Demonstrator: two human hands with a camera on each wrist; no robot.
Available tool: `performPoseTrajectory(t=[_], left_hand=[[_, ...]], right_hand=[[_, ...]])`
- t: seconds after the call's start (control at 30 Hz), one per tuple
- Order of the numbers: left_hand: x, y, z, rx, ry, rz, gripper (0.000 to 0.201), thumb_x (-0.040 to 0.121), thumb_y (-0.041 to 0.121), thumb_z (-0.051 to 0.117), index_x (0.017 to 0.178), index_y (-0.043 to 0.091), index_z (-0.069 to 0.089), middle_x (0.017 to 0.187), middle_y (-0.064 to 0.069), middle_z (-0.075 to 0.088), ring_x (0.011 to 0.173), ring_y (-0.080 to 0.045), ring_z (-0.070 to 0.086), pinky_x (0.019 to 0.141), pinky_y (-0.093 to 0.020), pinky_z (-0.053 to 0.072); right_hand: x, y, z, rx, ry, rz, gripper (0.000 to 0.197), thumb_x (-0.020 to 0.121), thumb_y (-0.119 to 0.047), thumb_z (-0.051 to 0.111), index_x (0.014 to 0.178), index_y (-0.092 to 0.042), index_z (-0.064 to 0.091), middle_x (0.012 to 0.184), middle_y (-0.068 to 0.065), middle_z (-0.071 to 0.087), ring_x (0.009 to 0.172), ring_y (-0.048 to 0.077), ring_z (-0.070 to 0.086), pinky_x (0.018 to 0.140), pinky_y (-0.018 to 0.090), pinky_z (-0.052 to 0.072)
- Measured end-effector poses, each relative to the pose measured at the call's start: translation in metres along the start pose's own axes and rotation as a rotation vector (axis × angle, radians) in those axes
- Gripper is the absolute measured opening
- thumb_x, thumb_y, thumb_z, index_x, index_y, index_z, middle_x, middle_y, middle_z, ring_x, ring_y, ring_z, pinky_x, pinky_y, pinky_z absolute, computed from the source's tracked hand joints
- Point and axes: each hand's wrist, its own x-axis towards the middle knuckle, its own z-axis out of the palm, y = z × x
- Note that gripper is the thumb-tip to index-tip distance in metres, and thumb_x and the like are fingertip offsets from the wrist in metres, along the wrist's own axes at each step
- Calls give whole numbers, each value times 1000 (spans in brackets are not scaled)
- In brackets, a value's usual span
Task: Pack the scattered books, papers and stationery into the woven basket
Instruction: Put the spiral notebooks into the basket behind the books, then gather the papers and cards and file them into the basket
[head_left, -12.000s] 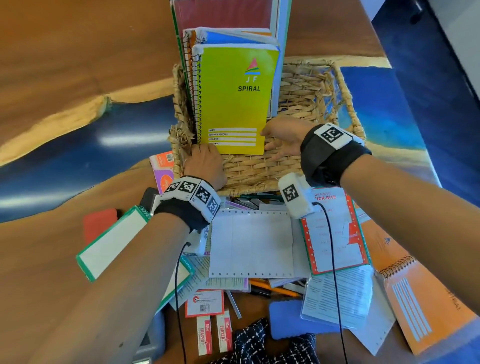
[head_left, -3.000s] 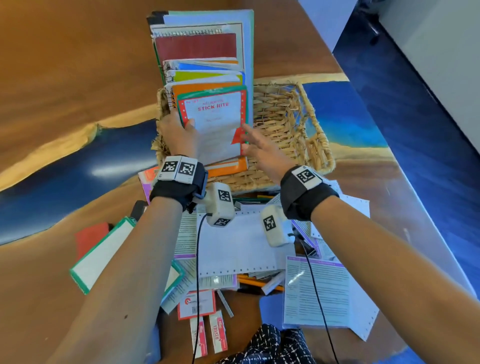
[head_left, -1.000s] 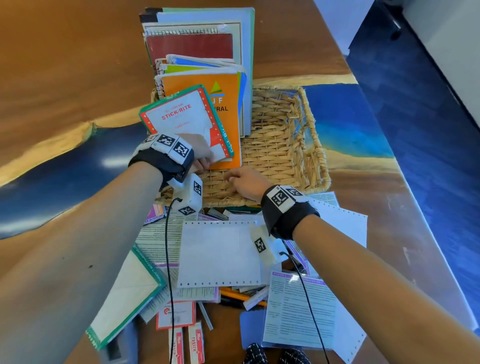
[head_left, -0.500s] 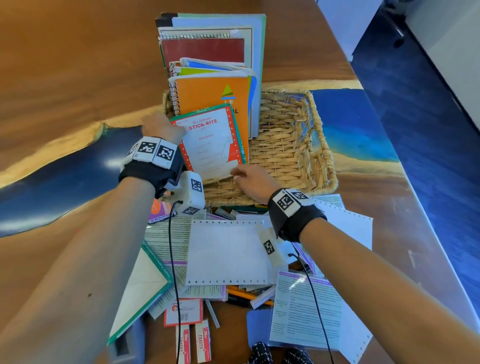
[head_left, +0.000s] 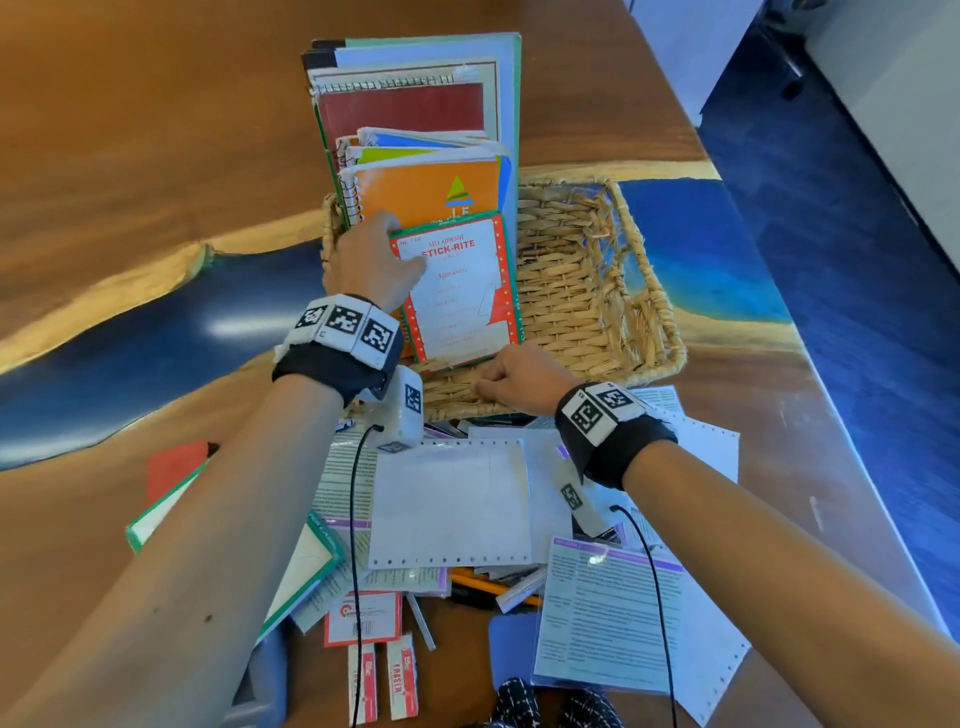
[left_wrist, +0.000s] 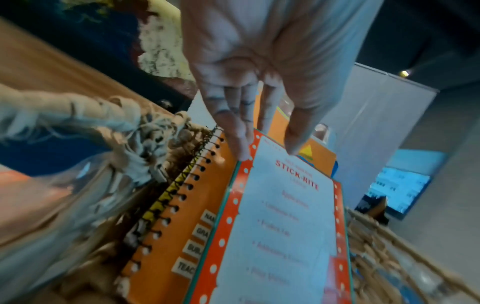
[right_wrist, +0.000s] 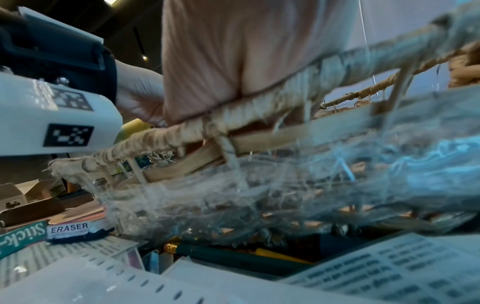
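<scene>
Wooden table (head_left: 130, 130) with blue resin band; dark blue floor (head_left: 857, 218).

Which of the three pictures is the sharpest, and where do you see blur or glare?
Head view: sharpest, with glare streaks on the blue part of the table. Left wrist view: Stick-Rite pad readable, woven basket rim smeared. Right wrist view: the basket wall heavily blurred, only the eraser label crisp.
</scene>
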Motion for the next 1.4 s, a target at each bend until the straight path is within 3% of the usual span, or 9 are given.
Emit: performPoseTrajectory(t=[0.07,0.17,0.33,0.57,0.77,0.9,1.0,1.3,1.4], left_hand=[[0,4,4,114,-16,20,50,87,23,63,132,14,44,133,-10,46,114,-31,51,87,-40,45],[-1,9,3,270,-32,-17,39,90,13,60,126,7,46,145,-15,25,113,-34,48,75,-37,35],[8,7,-5,385,-138,130,34,95,14,51,129,8,46,129,-17,50,110,-37,53,73,-38,37],[19,6,-31,561,-97,171,38,95,10,52,132,10,46,123,-22,52,106,-41,53,78,-42,44],[0,0,-3,510,87,191,67,78,-8,63,132,19,33,137,-23,26,101,-44,48,65,-41,39],[-2,1,2,582,70,178,64,81,-4,63,133,19,34,144,-22,17,109,-45,45,74,-45,43],[-4,2,4,584,71,162,58,83,-2,61,131,19,35,146,-21,15,110,-44,44,79,-47,44],[-31,-8,-8,393,200,143,66,78,1,66,134,14,33,143,-23,21,106,-43,47,67,-41,42],[-49,-16,-17,183,288,90,48,86,15,61,127,8,38,138,-19,25,115,-42,46,72,-46,45]], right_hand=[[-1,-1,-1,-27,-6,-7,48,93,-23,54,47,-12,47,45,3,40,40,13,36,45,22,32],[-2,0,-1,-54,-2,-20,52,93,-23,53,43,-18,42,44,0,37,41,12,35,44,21,29],[-3,0,-3,-54,-9,-34,53,94,-24,53,43,-19,41,44,-1,36,41,10,35,45,21,29],[-1,3,-1,-57,-18,-39,48,94,-26,53,48,-12,49,51,0,41,47,10,39,49,18,30],[-3,0,0,-69,4,-28,48,93,-27,53,47,-14,48,48,-2,38,45,7,38,54,19,37],[-7,-3,-2,-111,-2,-28,48,94,-28,51,49,-13,46,48,-1,36,45,8,35,48,19,29],[-13,-6,-4,-158,4,-42,51,97,-28,46,48,-15,37,49,-1,33,44,9,32,47,21,26],[-32,-7,4,-247,87,-89,48,101,-28,33,54,-18,34,57,-3,36,53,8,33,54,27,26],[-45,-11,12,-223,195,-98,37,99,-26,38,78,-8,62,83,7,55,79,19,49,69,28,35]])
